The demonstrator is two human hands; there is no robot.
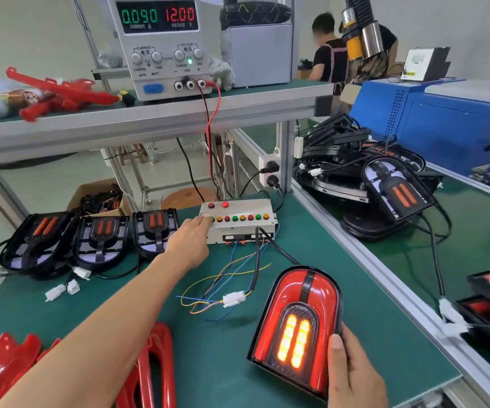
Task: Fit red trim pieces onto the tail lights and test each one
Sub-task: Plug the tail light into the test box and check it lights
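Observation:
A tail light with red trim fitted (294, 316) lies tilted on the green mat at the near right, its two centre bars glowing orange. My right hand (352, 375) grips its lower right edge. Its black cable runs to a white connector (233, 298) and on to the white test box (238, 228). My left hand (190, 240) reaches across, fingertips on the leftmost buttons of the test box. Three untrimmed tail lights (96, 240) sit in a row at the left. Loose red trim pieces (152, 375) lie at the near left edge.
A power supply (161, 45) on the upper shelf reads 0.090 A and 12.00 V. More red trims (52, 95) rest on that shelf. A heap of untrimmed lights (370, 184) and a blue machine (450, 119) stand at the right. A person stands in the background.

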